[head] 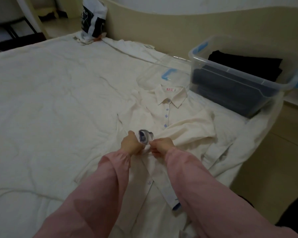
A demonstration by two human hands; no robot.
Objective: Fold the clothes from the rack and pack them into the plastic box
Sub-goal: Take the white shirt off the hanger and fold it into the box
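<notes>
Cream shirt [182,124] lies face up on the bed [50,100], collar towards 12 o'clock, one sleeve thrown across its chest at 3 o'clock. Both hands meet at the middle of the button strip. The left hand [132,144] has its fingers curled round a fold of the front showing blue lining. The right hand [162,146] pinches the opposite edge just beside it. I judge this as fastening or straightening the front before folding. The buttons above the hands look done up, and I cannot tell about those below.

Next, the front should lie flat, then the sleeves go in and the body is doubled over. The plastic box [241,73] waits at 2 o'clock, open, with dark clothes [244,64] already inside.
</notes>
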